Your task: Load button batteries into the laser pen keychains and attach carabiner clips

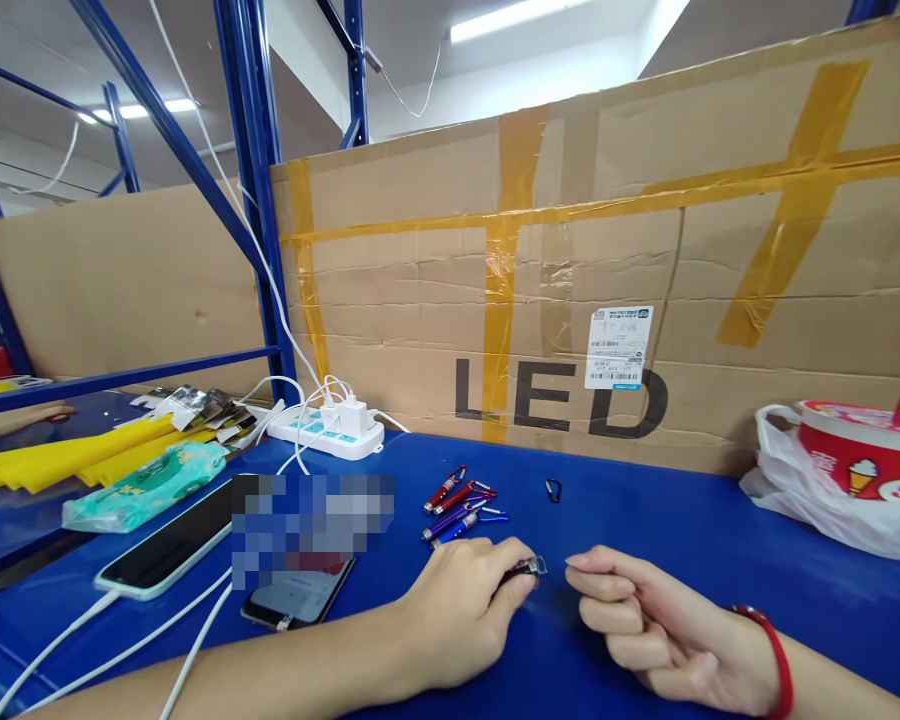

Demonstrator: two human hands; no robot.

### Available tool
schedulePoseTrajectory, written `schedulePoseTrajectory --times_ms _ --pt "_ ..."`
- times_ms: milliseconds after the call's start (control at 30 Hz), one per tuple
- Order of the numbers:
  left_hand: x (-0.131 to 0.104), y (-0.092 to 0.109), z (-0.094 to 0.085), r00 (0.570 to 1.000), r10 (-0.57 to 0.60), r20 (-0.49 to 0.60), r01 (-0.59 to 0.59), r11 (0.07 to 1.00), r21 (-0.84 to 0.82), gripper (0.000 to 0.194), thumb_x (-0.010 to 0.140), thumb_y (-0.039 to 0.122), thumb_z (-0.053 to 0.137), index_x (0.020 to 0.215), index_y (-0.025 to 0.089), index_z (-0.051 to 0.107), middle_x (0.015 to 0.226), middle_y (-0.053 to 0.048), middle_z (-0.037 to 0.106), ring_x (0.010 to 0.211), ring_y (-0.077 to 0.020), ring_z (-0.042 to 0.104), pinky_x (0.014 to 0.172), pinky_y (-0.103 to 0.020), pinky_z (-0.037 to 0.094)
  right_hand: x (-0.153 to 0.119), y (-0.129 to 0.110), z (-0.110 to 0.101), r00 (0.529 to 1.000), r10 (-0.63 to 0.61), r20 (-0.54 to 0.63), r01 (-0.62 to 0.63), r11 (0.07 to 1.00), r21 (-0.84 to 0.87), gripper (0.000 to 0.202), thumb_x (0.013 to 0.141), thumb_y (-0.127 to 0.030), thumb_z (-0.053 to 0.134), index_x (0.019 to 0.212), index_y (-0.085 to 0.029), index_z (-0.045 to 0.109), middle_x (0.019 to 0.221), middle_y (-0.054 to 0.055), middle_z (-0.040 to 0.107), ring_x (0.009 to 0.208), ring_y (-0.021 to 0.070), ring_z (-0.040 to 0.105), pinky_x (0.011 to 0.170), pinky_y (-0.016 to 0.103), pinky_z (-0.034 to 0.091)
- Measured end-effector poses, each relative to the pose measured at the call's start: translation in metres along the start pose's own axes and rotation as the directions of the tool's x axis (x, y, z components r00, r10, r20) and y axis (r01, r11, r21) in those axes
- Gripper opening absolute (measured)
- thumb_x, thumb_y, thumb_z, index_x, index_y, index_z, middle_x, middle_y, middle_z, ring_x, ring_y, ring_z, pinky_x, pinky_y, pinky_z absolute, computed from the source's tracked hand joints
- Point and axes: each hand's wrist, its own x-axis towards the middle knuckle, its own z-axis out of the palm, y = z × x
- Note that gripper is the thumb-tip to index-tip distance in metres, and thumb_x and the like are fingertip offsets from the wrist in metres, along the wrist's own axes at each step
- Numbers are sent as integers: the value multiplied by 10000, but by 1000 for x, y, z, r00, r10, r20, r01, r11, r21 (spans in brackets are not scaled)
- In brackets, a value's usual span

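Note:
My left hand point(469, 605) is closed around a small black keychain flashlight point(523, 571), whose metal end with a wire loop sticks out past the thumb and forefinger. Most of its body is hidden in the palm. Just to the right, apart from it, my right hand point(656, 630) has its fingers curled and pressed together; anything inside is hidden. Beyond my left hand lie several keychain flashlights point(457, 508) in red, purple and blue, with carabiner clips. A loose black carabiner point(553, 490) rests by itself on the blue table point(615, 500).
A white power strip point(330, 432) with cables stands at the back. On the left are two phones point(180, 540), a teal packet point(150, 485) and yellow wrapping point(97, 455). A red cup point(870, 450) in a plastic bag sits right. A large cardboard sheet point(420, 300) backs the table.

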Motion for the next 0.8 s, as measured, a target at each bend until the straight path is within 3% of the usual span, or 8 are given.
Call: schedulePoseTrajectory --times_ms 500,800 --pt "1 -4 3 1000 5 -7 -5 1000 3 188 919 244 349 957 228 532 815 -5 620 762 -170 581 686 -261 414 0 -1 5 998 -10 66 13 999 -38 345 856 -259 417 554 -176 273 445 -85 278 316 20 167 228 70 181" --pt "1 0 1 1000 13 -5 -13 1000 29 192 924 255 349 949 222 537 780 -2 617 727 -167 585 665 -254 417 0 0 5 1000 -17 -1 17 999 -33 343 874 -261 395 564 -178 276 446 -89 243 314 24 159 225 75 166"
